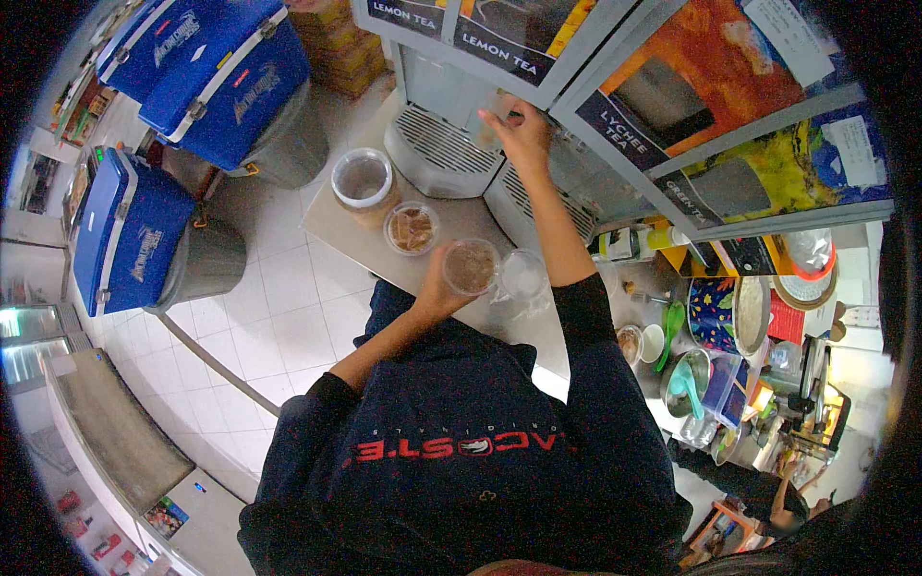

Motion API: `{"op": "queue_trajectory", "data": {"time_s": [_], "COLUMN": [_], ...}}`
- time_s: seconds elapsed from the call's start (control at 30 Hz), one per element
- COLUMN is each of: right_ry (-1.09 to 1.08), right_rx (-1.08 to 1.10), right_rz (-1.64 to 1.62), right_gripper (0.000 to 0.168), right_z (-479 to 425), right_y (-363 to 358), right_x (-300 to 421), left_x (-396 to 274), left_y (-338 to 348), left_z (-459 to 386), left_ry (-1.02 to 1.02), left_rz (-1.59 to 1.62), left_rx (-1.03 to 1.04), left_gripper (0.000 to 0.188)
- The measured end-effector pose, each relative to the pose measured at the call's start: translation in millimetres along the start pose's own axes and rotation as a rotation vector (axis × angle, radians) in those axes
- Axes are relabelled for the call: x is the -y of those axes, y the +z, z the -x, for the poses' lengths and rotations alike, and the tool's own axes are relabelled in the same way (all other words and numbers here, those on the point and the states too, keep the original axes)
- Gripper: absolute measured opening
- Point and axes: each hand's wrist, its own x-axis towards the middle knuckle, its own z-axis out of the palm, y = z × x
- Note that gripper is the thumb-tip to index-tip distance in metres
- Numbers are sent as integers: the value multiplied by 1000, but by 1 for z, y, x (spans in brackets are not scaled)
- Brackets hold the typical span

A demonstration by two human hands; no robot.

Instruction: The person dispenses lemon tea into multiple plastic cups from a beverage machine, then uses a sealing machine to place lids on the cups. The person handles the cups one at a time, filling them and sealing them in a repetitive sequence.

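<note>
My left hand grips a clear plastic cup with brownish contents, close to the table's near edge. Beside it on the right is a clear, round plastic cup or lid with crumpled clear plastic below. My right hand reaches up to the front of a drink dispenser, thumb and fingers partly spread. A blurred translucent thing shows at its fingertips; whether they hold it is unclear. Another cup with brown contents stands left of my left hand, near a round plastic-lined tub.
Slotted drip trays jut out below the dispensers. Blue cooler boxes rest on grey bins at left. The right counter carries a green spoon, a metal bowl and a patterned drum-shaped container. Another person is at lower right.
</note>
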Motion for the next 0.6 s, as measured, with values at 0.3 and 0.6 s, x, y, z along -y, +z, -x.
{"op": "queue_trajectory", "data": {"time_s": [0.3,0.6], "right_ry": [19,88], "right_rx": [21,64], "right_rz": [-73,-160], "right_gripper": [57,63], "right_z": [0,0], "right_y": [-4,-6], "right_x": [16,20], "left_x": [53,53], "left_y": [3,19], "left_z": [-3,-32], "left_ry": [61,-22], "left_rz": [-198,-150], "left_rx": [-51,-52], "left_gripper": [89,90]}}
